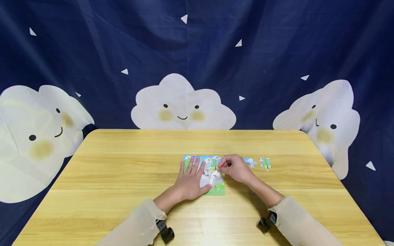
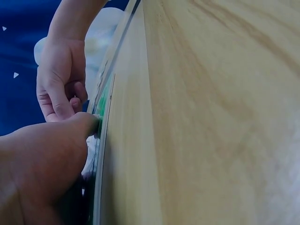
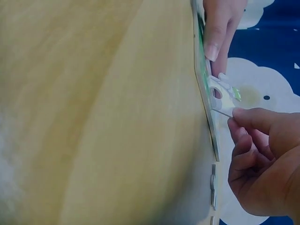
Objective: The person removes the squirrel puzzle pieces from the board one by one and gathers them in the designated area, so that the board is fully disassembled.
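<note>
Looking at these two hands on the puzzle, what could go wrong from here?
The held jigsaw piece is tilted and pinched by the right hand at its edge, so it might slip or catch.

The left hand lies spread over the jigsaw board; if it slid, it could shift the board.

The right hand is also close to the loose jigsaw pieces, so it may nudge them across the table.
</note>
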A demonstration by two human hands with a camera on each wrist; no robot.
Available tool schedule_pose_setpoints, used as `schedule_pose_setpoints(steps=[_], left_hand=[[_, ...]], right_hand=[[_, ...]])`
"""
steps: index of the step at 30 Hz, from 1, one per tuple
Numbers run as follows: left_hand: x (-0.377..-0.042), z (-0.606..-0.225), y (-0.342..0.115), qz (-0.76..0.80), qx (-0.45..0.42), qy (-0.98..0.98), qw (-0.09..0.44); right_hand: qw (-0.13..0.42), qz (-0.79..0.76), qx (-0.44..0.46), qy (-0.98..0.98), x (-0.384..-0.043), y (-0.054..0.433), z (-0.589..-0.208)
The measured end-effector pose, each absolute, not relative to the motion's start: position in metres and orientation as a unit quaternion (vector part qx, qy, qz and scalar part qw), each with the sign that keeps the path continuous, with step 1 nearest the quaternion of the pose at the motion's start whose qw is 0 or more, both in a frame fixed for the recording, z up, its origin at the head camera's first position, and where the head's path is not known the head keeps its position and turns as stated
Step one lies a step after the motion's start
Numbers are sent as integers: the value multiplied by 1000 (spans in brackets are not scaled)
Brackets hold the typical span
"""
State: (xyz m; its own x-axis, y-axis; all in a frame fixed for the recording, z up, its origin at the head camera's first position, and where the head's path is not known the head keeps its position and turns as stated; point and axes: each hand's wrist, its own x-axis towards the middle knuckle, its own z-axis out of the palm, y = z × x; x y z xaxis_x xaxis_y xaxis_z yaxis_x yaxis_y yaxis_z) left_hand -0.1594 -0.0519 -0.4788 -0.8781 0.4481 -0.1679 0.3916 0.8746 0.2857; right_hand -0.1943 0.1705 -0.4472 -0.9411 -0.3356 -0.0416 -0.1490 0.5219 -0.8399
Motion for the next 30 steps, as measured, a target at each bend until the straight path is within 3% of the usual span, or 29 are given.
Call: schedule_pose_setpoints(steps=[13,22,30], left_hand=[[-159,-477,-50,119,217,962,118],[-159,-476,-51,117,220,960,124],[-158,-473,-52,128,231,957,118]], right_hand=[[130,-496,-80,855,-197,170,-451],[120,-507,-55,852,-205,173,-443],[167,-527,-60,831,-210,183,-438]])
